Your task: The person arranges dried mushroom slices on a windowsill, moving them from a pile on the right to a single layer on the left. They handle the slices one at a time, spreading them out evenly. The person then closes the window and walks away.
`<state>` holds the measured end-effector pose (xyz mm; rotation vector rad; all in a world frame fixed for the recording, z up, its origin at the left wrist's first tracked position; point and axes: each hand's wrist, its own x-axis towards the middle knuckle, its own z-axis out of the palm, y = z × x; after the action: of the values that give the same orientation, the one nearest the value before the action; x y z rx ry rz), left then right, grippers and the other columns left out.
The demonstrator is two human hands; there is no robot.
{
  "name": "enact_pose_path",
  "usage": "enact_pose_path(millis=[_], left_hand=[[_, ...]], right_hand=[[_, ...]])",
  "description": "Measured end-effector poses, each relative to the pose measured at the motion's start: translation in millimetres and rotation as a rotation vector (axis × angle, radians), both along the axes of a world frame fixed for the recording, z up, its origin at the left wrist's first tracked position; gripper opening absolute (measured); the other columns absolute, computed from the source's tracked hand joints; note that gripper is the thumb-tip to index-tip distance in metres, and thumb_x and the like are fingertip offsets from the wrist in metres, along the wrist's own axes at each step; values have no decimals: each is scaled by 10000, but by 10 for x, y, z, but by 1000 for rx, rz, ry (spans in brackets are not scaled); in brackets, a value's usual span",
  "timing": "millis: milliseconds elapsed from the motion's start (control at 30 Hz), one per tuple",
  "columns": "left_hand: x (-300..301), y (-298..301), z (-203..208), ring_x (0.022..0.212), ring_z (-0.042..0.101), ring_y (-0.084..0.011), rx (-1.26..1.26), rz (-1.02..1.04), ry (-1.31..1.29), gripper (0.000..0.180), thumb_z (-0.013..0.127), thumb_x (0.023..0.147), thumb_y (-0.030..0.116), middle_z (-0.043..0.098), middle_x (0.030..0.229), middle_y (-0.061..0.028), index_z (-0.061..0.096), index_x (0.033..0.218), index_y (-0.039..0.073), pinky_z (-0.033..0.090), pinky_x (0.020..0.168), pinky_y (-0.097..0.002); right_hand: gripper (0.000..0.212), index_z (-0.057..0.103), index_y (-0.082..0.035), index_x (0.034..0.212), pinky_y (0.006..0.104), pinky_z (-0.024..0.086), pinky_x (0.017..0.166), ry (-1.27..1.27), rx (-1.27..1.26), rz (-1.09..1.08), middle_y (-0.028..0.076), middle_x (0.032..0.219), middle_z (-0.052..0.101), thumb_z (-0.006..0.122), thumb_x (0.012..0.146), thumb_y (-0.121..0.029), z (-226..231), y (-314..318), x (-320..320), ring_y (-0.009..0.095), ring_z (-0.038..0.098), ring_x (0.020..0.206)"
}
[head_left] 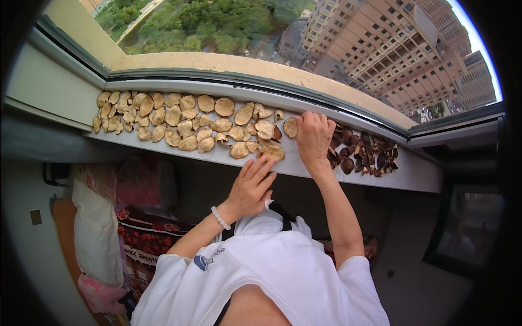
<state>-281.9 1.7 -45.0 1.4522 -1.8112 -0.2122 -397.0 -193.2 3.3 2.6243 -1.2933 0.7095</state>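
Many pale tan dried slices [173, 116] lie spread in rows on a white window sill [304, 163]. A smaller heap of dark brown dried slices [375, 155] lies on the sill further right. My left hand [251, 187], with a white bead bracelet at the wrist, reaches up with its fingers apart, the fingertips next to a tan slice [272, 153] at the sill's near edge. My right hand [314, 136] rests on the sill between the tan and dark slices, fingers curled down toward the window frame. What lies under those fingers is hidden.
Beyond the sill a window frame [261, 81] and glass look down on trees [217, 24] and tall buildings [391, 49]. Below the sill stand white bags [98, 228], a patterned red cloth [147, 239] and a dark framed panel [467, 228] at the right.
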Motion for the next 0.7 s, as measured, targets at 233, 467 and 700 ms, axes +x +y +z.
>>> enact_pose_path(millis=[233,467,700], left_hand=[[2,7,-10,1443,398,-366,9,2,7,469,743,725,91,492,1500,-192,672,1177,-9,278,1195,-507],[-6,-6,22,1447,397,-367,14,-16,-18,480,746,725,99,491,1500,-196,668,1187,-6,253,1204,-507],[7,-4,18,1450,389,-372,24,-11,-23,482,751,730,105,474,1511,-200,665,1192,-1,259,1199,-508]], right_hand=[[205,676,-28,1004,430,497,808,28,168,17,100,1011,650,749,844,-133,417,96,-677,304,605,975],[172,656,-29,938,419,468,780,66,104,83,86,962,610,732,791,-75,57,254,-603,290,581,933],[103,653,-18,951,420,439,791,-158,205,151,115,924,625,623,856,-44,-42,198,-407,320,573,941]])
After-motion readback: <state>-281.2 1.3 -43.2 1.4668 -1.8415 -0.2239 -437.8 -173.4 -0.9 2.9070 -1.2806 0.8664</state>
